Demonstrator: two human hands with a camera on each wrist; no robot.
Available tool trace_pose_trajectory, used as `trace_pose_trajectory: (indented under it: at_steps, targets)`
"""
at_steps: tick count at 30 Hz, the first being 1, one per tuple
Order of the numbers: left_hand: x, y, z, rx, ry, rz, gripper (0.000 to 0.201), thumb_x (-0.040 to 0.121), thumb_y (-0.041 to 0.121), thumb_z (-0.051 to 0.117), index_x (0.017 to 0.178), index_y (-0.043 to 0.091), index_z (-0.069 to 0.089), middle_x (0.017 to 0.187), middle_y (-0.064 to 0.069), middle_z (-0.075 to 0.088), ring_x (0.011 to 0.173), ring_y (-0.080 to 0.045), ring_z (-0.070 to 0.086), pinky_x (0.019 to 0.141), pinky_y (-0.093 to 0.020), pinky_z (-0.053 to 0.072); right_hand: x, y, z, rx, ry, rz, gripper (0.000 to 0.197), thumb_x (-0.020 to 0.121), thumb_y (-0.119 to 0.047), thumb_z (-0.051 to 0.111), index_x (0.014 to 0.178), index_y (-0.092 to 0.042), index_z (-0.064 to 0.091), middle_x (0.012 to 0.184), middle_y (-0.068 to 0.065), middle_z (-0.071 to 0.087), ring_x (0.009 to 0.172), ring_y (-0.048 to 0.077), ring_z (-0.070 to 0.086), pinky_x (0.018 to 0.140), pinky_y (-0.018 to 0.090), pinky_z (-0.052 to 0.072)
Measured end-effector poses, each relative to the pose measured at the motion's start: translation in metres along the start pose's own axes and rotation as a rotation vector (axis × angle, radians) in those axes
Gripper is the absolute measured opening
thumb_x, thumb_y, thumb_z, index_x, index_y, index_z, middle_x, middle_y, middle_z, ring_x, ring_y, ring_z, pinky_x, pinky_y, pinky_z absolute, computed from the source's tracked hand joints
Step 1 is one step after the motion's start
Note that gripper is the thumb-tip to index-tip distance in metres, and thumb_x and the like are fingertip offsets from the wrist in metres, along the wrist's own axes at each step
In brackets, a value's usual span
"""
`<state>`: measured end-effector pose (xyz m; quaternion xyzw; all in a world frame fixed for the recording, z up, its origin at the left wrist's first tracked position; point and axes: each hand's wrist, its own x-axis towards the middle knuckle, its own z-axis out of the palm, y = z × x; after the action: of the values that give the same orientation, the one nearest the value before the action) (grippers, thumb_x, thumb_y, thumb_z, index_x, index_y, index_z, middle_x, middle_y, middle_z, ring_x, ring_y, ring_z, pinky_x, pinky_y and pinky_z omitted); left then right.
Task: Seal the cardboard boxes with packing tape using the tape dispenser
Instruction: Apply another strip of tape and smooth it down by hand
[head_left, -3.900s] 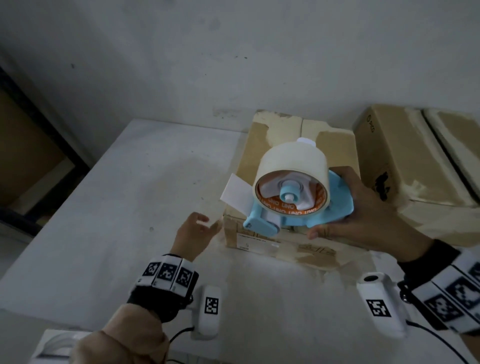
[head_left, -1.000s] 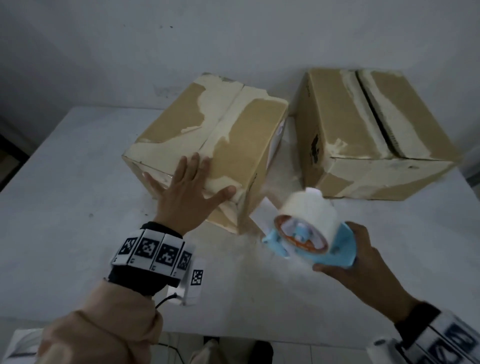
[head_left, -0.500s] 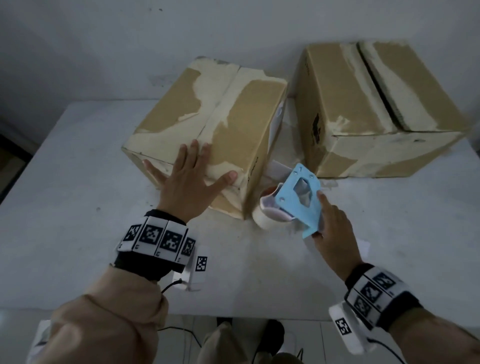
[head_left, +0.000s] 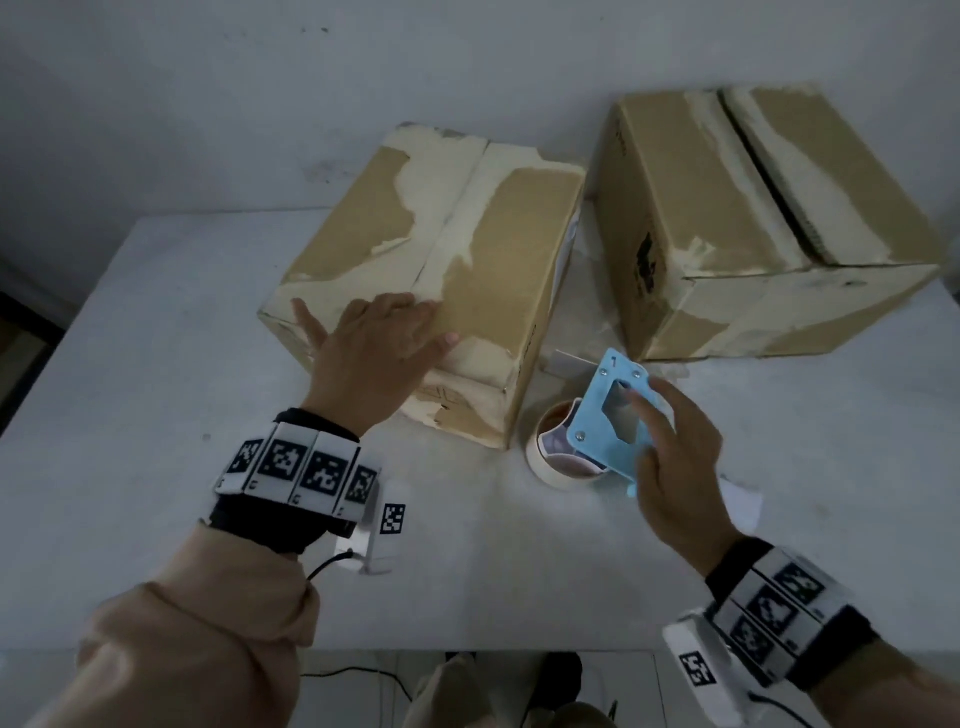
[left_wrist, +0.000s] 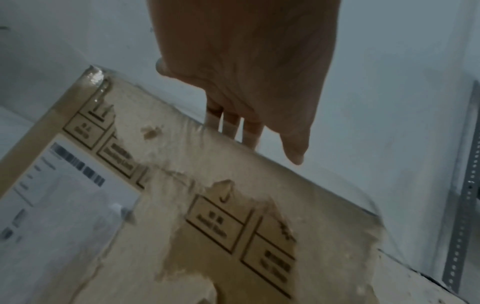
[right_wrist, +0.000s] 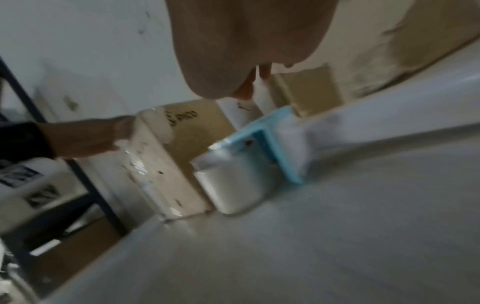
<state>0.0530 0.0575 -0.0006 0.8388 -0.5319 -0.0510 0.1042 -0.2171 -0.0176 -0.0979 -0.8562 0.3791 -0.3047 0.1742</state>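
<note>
The left hand (head_left: 371, 358) lies flat, fingers straight and spread, pressing the near top edge of the near box (head_left: 441, 291), right over its centre seam; it holds nothing. Just to the right of that hand, past the box's corner, the dispenser (head_left: 605, 423) sits on the table (head_left: 130, 415) with its roll (head_left: 550, 467) down and its blue plate facing up. The right hand (head_left: 670, 462) is on the dispenser: the fingers reach over the plate and one lies at its cut-out window, but whether they truly grip it or only rest there I cannot tell, since the right wrist view is blurred. Beyond the right hand stands the far box (head_left: 753, 223), its top seam showing a dark gap, so it looks not yet sealed. A loose tab of tape (head_left: 569, 364) juts from the dispenser toward the gap between the boxes. The risks from here, as I judge them: if the right hand's hold is slack, the dispenser may tip or roll on its round face when lifted; the free tab may stick to the table or to the side of the near box and pull crooked; and if the left hand eases off, the light box may slide across the smooth top once tape is dragged along the seam, leaving a wrinkled or off-centre strip.
</note>
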Motion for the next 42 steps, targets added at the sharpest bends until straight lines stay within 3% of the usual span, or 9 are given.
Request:
trace_pose_trajectory:
  at_steps: [4, 8, 11, 16, 21, 28, 33, 38, 42]
  targets:
    - [0.013, -0.019, -0.001, -0.02, 0.055, 0.132, 0.083, 0.069, 0.074, 0.02, 0.127, 0.026, 0.055, 0.137, 0.0, 0.048, 0.126, -0.027, 0.042, 0.11, -0.054, 0.017, 0.038, -0.072, 0.018, 0.335, 0.028, -0.033, 0.064, 0.093, -0.056, 0.025, 0.138, -0.01, 0.02, 0.144, 0.024, 0.032, 0.133, 0.029, 0.03, 0.109, 0.043, 0.025]
    - [0.02, -0.026, 0.003, 0.02, -0.14, 0.065, 0.094, 0.063, 0.083, 0.014, 0.145, 0.037, 0.015, 0.157, 0.006, 0.002, 0.145, -0.015, -0.001, 0.112, -0.054, -0.004, 0.056, -0.115, 0.051, 0.521, -0.035, -0.031, 0.083, 0.091, -0.06, 0.024, 0.142, -0.002, -0.006, 0.153, 0.022, -0.007, 0.143, 0.03, -0.003, 0.113, 0.055, 0.007]
    - [0.023, -0.026, 0.001, 0.075, -0.213, 0.05, 0.076, 0.079, 0.074, 0.028, 0.145, 0.039, 0.013, 0.157, 0.007, 0.0, 0.145, -0.014, -0.003, 0.112, -0.057, -0.003, 0.054, -0.117, 0.066, 0.511, -0.021, 0.012, 0.091, 0.09, -0.063, 0.024, 0.14, 0.006, -0.007, 0.15, 0.021, -0.014, 0.141, 0.034, -0.01, 0.112, 0.058, 0.002]
    - [0.027, -0.026, -0.003, 0.113, -0.239, 0.066, 0.07, 0.082, 0.071, 0.027, 0.144, 0.042, 0.014, 0.157, 0.009, 0.002, 0.144, -0.013, 0.0, 0.113, -0.055, 0.0, 0.047, -0.102, 0.065, 0.659, -0.107, 0.028, 0.08, 0.087, -0.068, 0.029, 0.14, -0.036, -0.022, 0.152, 0.018, -0.018, 0.142, 0.034, -0.008, 0.11, 0.062, 0.005]
    - [0.039, -0.051, -0.017, -0.179, -0.029, 0.157, 0.082, 0.076, 0.077, 0.021, 0.138, 0.029, 0.041, 0.149, 0.003, 0.035, 0.136, -0.015, 0.034, 0.113, -0.043, 0.025, 0.067, -0.111, 0.044, 0.347, -0.123, -0.047, 0.076, 0.09, -0.064, 0.013, 0.146, -0.013, 0.009, 0.152, 0.016, 0.001, 0.141, 0.026, -0.008, 0.114, 0.041, -0.008]
    - [0.042, -0.076, -0.011, 0.148, -0.124, 0.067, 0.092, 0.071, 0.062, -0.01, 0.147, 0.022, 0.022, 0.156, -0.006, 0.016, 0.143, -0.025, 0.013, 0.113, -0.048, 0.009, 0.104, -0.102, 0.053, 0.358, -0.2, 0.046, 0.085, 0.08, -0.076, 0.004, 0.143, -0.021, 0.021, 0.148, -0.01, 0.008, 0.137, 0.001, -0.008, 0.115, 0.047, 0.001]
    - [0.025, -0.061, 0.001, 0.189, -0.175, 0.071, 0.071, 0.098, 0.048, 0.007, 0.12, 0.007, 0.06, 0.122, -0.024, 0.059, 0.107, -0.041, 0.06, 0.085, -0.059, 0.044, 0.147, -0.084, 0.033, 0.134, -0.359, 0.068, 0.105, 0.067, -0.085, -0.006, 0.14, -0.023, 0.035, 0.153, -0.008, 0.019, 0.14, 0.011, -0.002, 0.107, 0.036, -0.015]
    - [0.023, -0.05, -0.009, 0.116, -0.111, 0.032, 0.091, 0.076, 0.064, -0.02, 0.146, 0.024, 0.02, 0.153, -0.008, 0.024, 0.139, -0.025, 0.025, 0.105, -0.059, 0.018, 0.173, -0.106, 0.018, -0.165, -0.452, 0.013, 0.081, 0.08, -0.077, 0.007, 0.131, -0.028, 0.045, 0.147, -0.011, 0.034, 0.142, 0.015, 0.003, 0.106, 0.048, -0.02]
    - [0.036, -0.047, -0.007, 0.074, 0.001, 0.086, 0.079, 0.083, 0.059, -0.017, 0.148, 0.025, 0.013, 0.154, -0.006, 0.022, 0.142, -0.025, 0.02, 0.11, -0.057, 0.012, 0.171, -0.136, 0.042, -0.162, -0.41, -0.146, 0.081, 0.079, -0.065, 0.005, 0.136, -0.02, 0.04, 0.15, -0.001, 0.03, 0.142, 0.019, 0.011, 0.113, 0.041, 0.0]
